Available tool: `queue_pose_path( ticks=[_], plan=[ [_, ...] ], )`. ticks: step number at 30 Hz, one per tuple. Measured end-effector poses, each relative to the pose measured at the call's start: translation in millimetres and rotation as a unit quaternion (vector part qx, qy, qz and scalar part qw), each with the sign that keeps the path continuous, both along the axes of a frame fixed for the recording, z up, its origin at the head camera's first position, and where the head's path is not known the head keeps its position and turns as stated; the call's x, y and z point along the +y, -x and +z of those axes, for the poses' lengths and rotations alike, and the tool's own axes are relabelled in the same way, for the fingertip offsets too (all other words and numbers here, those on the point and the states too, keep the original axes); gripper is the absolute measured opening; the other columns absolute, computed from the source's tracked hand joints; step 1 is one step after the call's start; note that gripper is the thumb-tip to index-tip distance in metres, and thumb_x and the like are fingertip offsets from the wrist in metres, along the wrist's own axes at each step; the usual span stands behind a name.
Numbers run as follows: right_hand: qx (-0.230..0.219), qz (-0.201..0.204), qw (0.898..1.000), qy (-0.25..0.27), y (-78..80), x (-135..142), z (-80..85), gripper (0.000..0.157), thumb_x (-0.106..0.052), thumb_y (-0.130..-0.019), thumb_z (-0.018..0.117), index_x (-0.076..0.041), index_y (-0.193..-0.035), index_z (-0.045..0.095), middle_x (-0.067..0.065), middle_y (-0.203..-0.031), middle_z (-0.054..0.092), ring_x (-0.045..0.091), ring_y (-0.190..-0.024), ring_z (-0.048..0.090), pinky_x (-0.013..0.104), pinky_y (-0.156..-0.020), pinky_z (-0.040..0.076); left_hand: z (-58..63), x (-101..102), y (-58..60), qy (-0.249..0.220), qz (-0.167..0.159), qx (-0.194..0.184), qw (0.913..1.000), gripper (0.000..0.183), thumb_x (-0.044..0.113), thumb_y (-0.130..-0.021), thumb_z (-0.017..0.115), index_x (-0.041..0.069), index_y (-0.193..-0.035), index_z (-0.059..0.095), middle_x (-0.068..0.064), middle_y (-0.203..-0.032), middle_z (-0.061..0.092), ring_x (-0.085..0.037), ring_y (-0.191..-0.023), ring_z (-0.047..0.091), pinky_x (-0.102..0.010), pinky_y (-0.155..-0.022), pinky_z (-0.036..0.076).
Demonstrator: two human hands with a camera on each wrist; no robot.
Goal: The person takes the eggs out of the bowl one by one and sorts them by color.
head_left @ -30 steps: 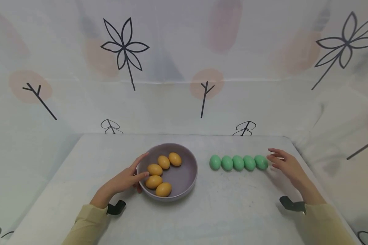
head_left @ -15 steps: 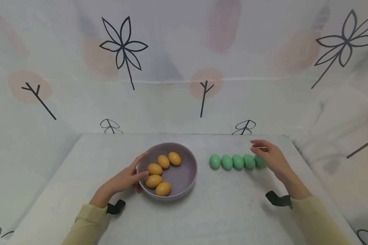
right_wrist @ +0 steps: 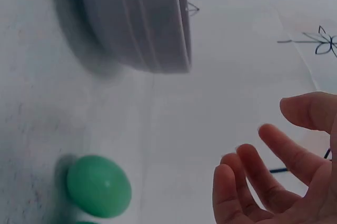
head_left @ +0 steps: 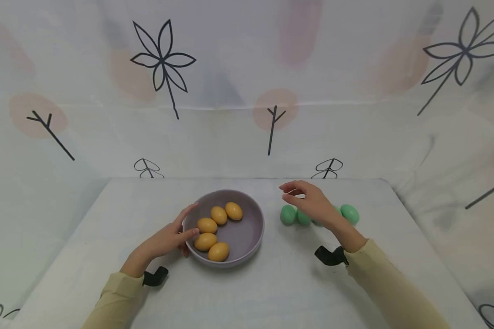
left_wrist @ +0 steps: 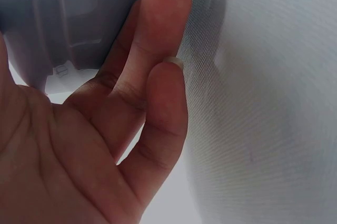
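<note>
A round mauve bowl (head_left: 247, 242) sits left of the table's middle with several yellow-orange eggs (head_left: 218, 252) along its left inner side. My left hand (head_left: 164, 237) holds it at the left rim, thumb over the edge and the other fingers outside. The left wrist view shows those fingers (left_wrist: 163, 19) against the bowl's outer wall, low by the cloth. Above a row of green eggs (head_left: 288, 214) hovers my right hand (head_left: 313, 203), fingers loosely bent and nothing between them. It hides the middle of the row. In the right wrist view one green egg (right_wrist: 99, 186) lies below the bowl (right_wrist: 142, 19).
A white cloth covers the table (head_left: 238, 297). Behind it hangs a pale backdrop (head_left: 214, 137) with flower and twig drawings, which also closes off both sides. Each wrist wears a black camera mount, such as the right mount (head_left: 329, 256).
My right hand has swept left over the green row, from beside its right end to above its left part. The left hand, the bowl and the eggs have stayed put.
</note>
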State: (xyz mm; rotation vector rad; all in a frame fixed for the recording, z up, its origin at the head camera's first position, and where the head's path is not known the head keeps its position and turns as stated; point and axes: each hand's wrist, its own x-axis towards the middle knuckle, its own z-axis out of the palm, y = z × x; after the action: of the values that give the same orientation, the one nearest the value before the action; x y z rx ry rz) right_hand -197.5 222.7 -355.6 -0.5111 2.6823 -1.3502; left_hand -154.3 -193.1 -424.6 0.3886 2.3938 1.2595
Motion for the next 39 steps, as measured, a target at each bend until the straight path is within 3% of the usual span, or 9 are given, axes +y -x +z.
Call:
queue_pose_path(
  ticks=[8,14,19,24,27,34,39],
  plan=[
    [0.009,0.09,0.996,-0.013,11.4,-53,10.2,0.029,-0.027,-0.099,0.063,-0.013,-0.124,0.067,0.004,-0.12,0.066,0.021,-0.11,0.061,0.044,-0.09,0.048,-2.6,-1,0.3,0.0,0.0,-0.001,1.0,0.074,0.043,-0.102,0.054,0.042,-0.158,0.005,-0.011,-0.078,0.066,-0.028,-0.068,0.066,-0.042,-0.075,0.046],
    [-0.012,0.129,0.992,-0.008,26.4,-88,4.8,0.031,-0.028,-0.1,0.06,-0.009,-0.124,0.068,0.0,-0.117,0.066,0.02,-0.107,0.061,0.04,-0.089,0.049,-2.9,-1,0.7,0.001,0.0,0.0,1.0,0.074,0.043,-0.103,0.053,0.041,-0.158,0.003,-0.01,-0.076,0.067,-0.028,-0.068,0.066,-0.042,-0.075,0.046],
    [-0.063,0.141,0.988,0.012,35.0,-110,-0.9,0.033,-0.026,-0.101,0.059,-0.008,-0.127,0.066,0.002,-0.12,0.064,0.023,-0.106,0.062,0.037,-0.089,0.05,-2.7,-1,0.5,-0.003,-0.001,-0.001,1.0,0.074,0.043,-0.103,0.053,0.042,-0.158,0.003,-0.01,-0.076,0.067,-0.028,-0.068,0.065,-0.041,-0.073,0.047],
    [-0.117,0.147,0.98,0.062,39.7,-125,-2.0,0.035,-0.022,-0.101,0.059,-0.003,-0.129,0.064,0.011,-0.126,0.063,0.033,-0.107,0.062,0.043,-0.091,0.05,-2.8,-1,0.2,-0.004,0.0,-0.004,1.0,0.074,0.043,-0.103,0.053,0.042,-0.158,0.003,-0.01,-0.075,0.067,-0.028,-0.068,0.065,-0.041,-0.072,0.047],
    [-0.126,0.143,0.979,0.07,42.5,-131,-4.9,0.034,-0.022,-0.1,0.06,-0.003,-0.128,0.065,0.012,-0.126,0.063,0.032,-0.108,0.062,0.044,-0.092,0.05,-3.2,-1,-0.1,-0.006,0.0,-0.005,1.0,0.075,0.043,-0.103,0.053,0.041,-0.158,0.003,-0.011,-0.077,0.067,-0.028,-0.068,0.065,-0.041,-0.072,0.048],
    [-0.093,0.147,0.985,0.017,45.8,-136,-12.2,0.031,-0.023,-0.1,0.06,-0.01,-0.126,0.069,0.003,-0.124,0.067,0.019,-0.115,0.059,0.04,-0.1,0.043,-0.7,1,-1.9,-0.008,-0.001,-0.007,0.9999,0.075,0.043,-0.103,0.053,0.04,-0.158,0.003,-0.011,-0.079,0.066,-0.028,-0.068,0.066,-0.041,-0.074,0.048],
    [-0.101,0.206,0.972,-0.046,45.9,-137,-12.5,0.034,-0.009,-0.095,0.061,-0.011,-0.128,0.068,0.002,-0.129,0.065,0.02,-0.121,0.056,0.041,-0.104,0.039,1.0,2,-2.7,-0.004,0.001,-0.003,1.0,0.075,0.042,-0.103,0.053,0.037,-0.159,0.002,-0.011,-0.08,0.066,-0.028,-0.068,0.066,-0.04,-0.077,0.047]
  ],
)
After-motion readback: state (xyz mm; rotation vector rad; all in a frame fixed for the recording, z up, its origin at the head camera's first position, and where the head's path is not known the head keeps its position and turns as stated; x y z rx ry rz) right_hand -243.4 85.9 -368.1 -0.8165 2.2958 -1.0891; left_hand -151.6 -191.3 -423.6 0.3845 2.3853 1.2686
